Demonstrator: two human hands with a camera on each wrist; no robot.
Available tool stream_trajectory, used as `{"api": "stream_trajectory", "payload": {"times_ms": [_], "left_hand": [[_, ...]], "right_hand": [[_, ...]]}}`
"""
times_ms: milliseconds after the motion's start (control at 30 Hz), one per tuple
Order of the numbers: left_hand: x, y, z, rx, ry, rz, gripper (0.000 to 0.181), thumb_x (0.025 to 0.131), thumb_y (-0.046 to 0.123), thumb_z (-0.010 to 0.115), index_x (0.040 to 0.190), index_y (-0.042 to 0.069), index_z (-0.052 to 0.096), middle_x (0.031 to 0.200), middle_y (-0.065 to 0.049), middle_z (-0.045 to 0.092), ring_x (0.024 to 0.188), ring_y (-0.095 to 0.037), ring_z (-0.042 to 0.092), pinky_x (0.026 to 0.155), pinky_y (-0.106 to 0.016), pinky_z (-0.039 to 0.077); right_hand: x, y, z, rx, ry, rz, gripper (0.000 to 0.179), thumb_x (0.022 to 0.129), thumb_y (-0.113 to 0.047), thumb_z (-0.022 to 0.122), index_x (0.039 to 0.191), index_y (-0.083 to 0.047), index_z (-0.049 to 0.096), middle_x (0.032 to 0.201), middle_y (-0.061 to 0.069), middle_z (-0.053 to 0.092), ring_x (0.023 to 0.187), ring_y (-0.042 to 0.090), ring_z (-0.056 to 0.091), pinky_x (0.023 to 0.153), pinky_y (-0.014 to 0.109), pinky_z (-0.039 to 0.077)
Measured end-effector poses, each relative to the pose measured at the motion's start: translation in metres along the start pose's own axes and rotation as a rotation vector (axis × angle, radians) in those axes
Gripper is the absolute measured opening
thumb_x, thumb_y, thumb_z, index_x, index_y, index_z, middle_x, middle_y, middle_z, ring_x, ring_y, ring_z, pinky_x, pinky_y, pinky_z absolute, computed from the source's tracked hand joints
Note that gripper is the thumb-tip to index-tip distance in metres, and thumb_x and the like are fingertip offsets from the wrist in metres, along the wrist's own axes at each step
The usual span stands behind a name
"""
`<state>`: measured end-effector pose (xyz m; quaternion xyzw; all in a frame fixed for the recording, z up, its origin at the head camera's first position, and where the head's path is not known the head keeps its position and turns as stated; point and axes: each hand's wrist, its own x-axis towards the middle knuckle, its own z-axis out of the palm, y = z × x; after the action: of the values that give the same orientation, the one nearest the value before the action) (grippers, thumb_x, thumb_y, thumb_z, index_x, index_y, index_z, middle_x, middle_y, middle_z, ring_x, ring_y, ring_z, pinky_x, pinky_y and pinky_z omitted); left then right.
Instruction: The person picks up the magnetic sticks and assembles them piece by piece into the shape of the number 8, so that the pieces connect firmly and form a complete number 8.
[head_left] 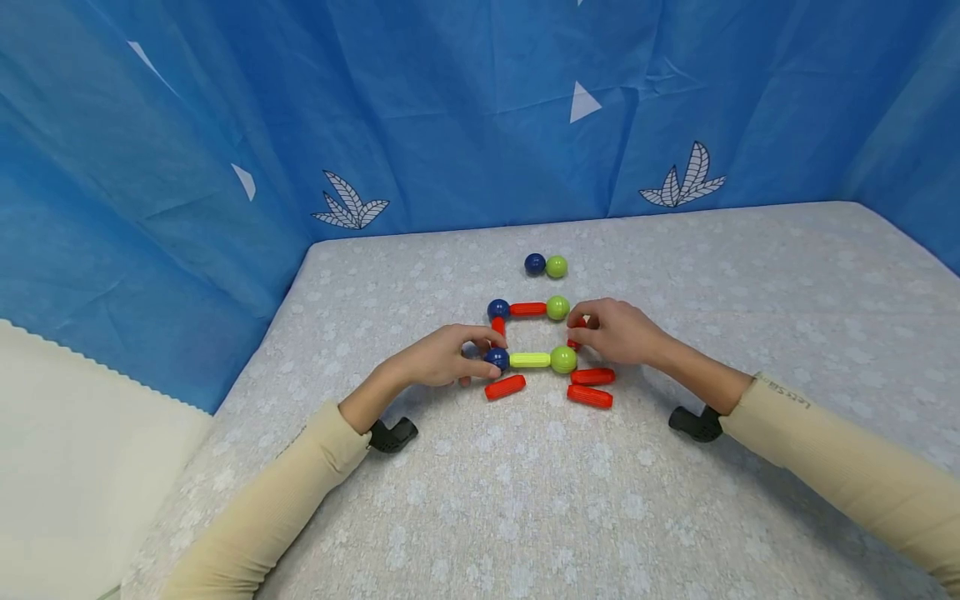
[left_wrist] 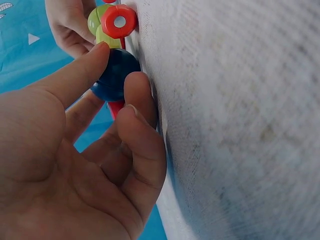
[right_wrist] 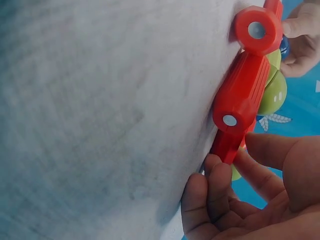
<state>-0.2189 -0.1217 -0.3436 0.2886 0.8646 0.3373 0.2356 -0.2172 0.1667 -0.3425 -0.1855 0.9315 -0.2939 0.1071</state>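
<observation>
My left hand (head_left: 442,354) pinches a dark blue ball (head_left: 498,357) between thumb and fingers, at the near left corner of a square of toy building rods and balls. A lime ribbed rod (head_left: 530,360) joins this ball to a green ball (head_left: 563,359). On the far side, a red rod (head_left: 528,308) links another blue ball (head_left: 498,309) and green ball (head_left: 557,307). The left side is a red rod (head_left: 498,327), partly covered by fingers. My right hand (head_left: 618,332) pinches a red rod (head_left: 575,336) at the right side; its ends are partly hidden.
Two loose red rods (head_left: 589,397) lie close together below the right hand, and one red rod (head_left: 505,387) lies nearer than the left hand. Behind the square, a blue ball (head_left: 535,264) sits beside a green ball (head_left: 557,267). A blue curtain (head_left: 480,108) hangs behind the cloth-covered table (head_left: 525,500).
</observation>
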Motion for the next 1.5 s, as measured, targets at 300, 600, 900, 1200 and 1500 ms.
{"api": "stream_trajectory", "payload": {"times_ms": [300,600,900,1200,1500], "left_hand": [[-0.0002,0.0007,-0.0005,-0.003,0.0,-0.006,0.039,0.093,0.024,0.071,0.13,0.016,0.061,0.112,-0.007,0.059,0.066,-0.02,0.063,0.06,-0.031,0.048],[-0.0008,0.0009,-0.0005,-0.018,-0.003,-0.005,0.039,0.093,0.022,0.072,0.13,0.015,0.061,0.111,-0.007,0.058,0.066,-0.021,0.063,0.06,-0.031,0.049],[-0.0004,-0.0009,0.0,-0.018,-0.001,-0.006,0.038,0.093,0.022,0.071,0.13,0.015,0.061,0.112,-0.007,0.058,0.066,-0.021,0.063,0.061,-0.031,0.05],[-0.0012,-0.0002,-0.0001,-0.028,-0.004,-0.013,0.038,0.093,0.023,0.071,0.129,0.016,0.061,0.112,-0.007,0.058,0.067,-0.021,0.064,0.062,-0.032,0.051],[-0.001,-0.0001,0.0002,-0.022,-0.002,-0.005,0.038,0.093,0.024,0.071,0.129,0.016,0.061,0.112,-0.007,0.059,0.066,-0.021,0.064,0.06,-0.033,0.051]], "right_hand": [[0.0017,0.0017,-0.0011,0.001,0.003,0.014,0.019,0.098,-0.013,0.061,0.113,-0.005,0.069,0.083,0.005,0.061,0.071,0.021,0.052,0.061,0.033,0.041],[0.0009,0.0012,-0.0006,0.002,0.0,0.032,0.026,0.098,-0.013,0.061,0.12,-0.002,0.069,0.084,0.006,0.062,0.07,0.021,0.051,0.06,0.032,0.04],[-0.0007,0.0012,-0.0016,0.013,-0.004,0.03,0.025,0.095,-0.017,0.066,0.116,-0.005,0.069,0.085,0.006,0.062,0.073,0.022,0.053,0.061,0.032,0.041],[-0.0004,0.0025,-0.0005,0.043,0.017,0.037,0.024,0.092,-0.013,0.066,0.115,-0.005,0.069,0.085,0.007,0.064,0.071,0.023,0.053,0.061,0.032,0.041],[0.0001,-0.0009,-0.0019,0.11,0.035,0.046,0.026,0.092,-0.011,0.064,0.116,-0.005,0.068,0.09,0.008,0.066,0.076,0.025,0.054,0.062,0.033,0.044]]}}
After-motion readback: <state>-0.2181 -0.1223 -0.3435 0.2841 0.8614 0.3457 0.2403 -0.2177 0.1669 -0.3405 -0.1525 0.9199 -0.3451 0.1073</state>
